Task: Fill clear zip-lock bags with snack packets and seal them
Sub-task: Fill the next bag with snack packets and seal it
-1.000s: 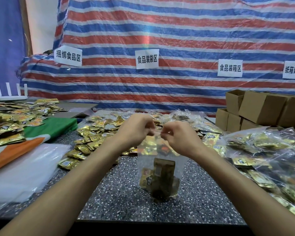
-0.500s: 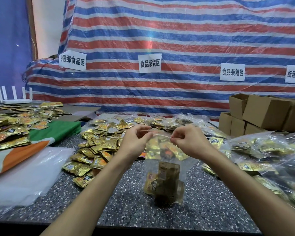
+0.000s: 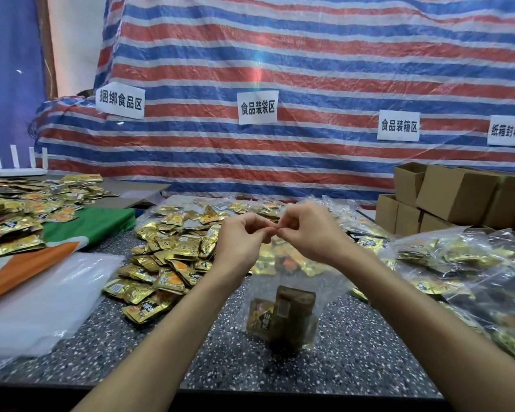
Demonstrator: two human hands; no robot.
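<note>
Head view: left hand point(image 3: 241, 243) and right hand point(image 3: 313, 233) meet at centre, fingers point(image 3: 260, 230) pinching the top edge of a clear zip-lock bag point(image 3: 292, 278). The bag hangs toward 6 o'clock over the worktop point(image 3: 360, 364), with snack packets point(image 3: 283, 319) at its bottom. Sealing looks underway; the next move likely calls for pressing the zip outward toward 9 and 3 o'clock.

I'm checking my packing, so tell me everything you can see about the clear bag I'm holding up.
The clear zip-lock bag is thin, glossy, see-through plastic, held upright. The left hand and right hand pinch its top edge close together near the middle. A few snack packets, gold and dark brown, sit bunched at its bottom, which looks to rest on the speckled table. Loose packets behind show through its upper part. Whether the zip is fully closed cannot be told.
</note>
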